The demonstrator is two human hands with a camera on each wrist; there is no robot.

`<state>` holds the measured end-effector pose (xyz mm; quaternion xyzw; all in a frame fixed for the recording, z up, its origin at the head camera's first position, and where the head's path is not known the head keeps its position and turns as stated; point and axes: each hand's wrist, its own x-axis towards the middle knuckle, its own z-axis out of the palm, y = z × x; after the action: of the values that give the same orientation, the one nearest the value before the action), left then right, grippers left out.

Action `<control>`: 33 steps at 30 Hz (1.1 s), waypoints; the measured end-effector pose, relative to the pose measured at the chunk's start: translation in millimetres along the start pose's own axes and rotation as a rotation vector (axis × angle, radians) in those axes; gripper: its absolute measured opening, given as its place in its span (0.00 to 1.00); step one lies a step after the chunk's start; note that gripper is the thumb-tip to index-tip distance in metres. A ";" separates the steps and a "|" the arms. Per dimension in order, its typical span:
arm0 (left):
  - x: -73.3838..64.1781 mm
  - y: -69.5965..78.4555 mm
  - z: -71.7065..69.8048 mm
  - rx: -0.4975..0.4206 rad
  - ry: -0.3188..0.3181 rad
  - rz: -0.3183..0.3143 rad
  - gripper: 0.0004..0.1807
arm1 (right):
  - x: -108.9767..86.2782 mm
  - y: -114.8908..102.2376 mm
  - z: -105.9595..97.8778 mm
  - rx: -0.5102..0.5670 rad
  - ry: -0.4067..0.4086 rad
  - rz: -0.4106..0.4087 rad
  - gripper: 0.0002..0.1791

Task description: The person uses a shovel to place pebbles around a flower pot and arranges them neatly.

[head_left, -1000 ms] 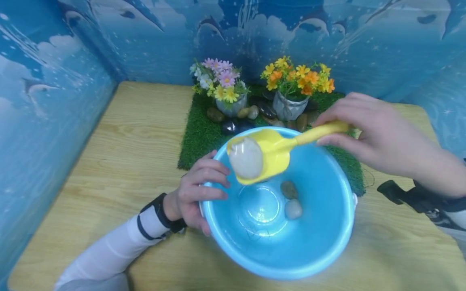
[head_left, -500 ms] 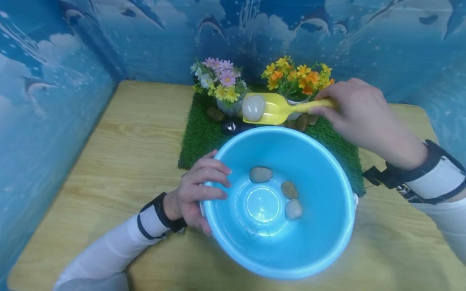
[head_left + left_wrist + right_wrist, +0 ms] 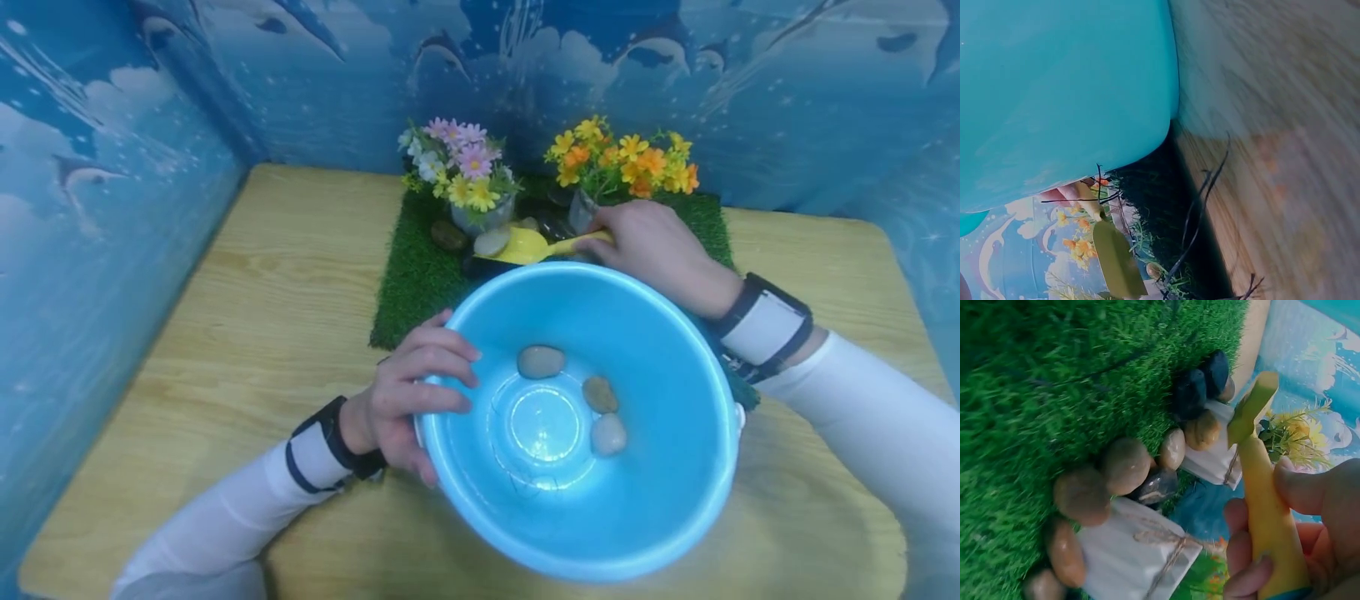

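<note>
A light blue bucket [image 3: 600,569] stands on the table, and my left hand [image 3: 420,387] grips its left rim, fingers curled over the edge. Behind the bucket, my right hand [image 3: 656,250] holds a yellow toy shovel [image 3: 527,246] by its handle, thumb and fingers wrapped round it in the right wrist view. At the blade's left end is a pale smooth stone [image 3: 491,242]. Inside the bucket lie a grey-brown stone [image 3: 541,362], a brown stone [image 3: 599,394] and a whitish stone [image 3: 608,434]. The left wrist view shows the blade's underside [image 3: 1116,259] past the bucket's wall.
Two potted flower arrangements stand at the back: a pink-and-yellow one [image 3: 468,167] and an orange-and-yellow one [image 3: 626,162]. Several stones, including a brown one [image 3: 448,236], surround the pots on a green turf mat [image 3: 412,283]. A blue dolphin-print backdrop [image 3: 360,92] encloses the table.
My right hand has moved the shovel from over the bucket back to the pots and lowered it. The pale stone travelled along at the blade's end. My left hand stays on the rim.
</note>
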<state>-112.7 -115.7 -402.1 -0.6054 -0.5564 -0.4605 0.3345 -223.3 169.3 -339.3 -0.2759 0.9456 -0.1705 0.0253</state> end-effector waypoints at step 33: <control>2.3 0.1 0.8 0.001 0.013 0.017 0.31 | -2.4 -10.1 -33.9 0.195 -0.158 0.110 0.26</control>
<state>-112.5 -114.1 -400.2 -0.6069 -0.5494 -0.4610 0.3424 -220.9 173.1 -304.1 -0.2324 0.9333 -0.2378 0.1358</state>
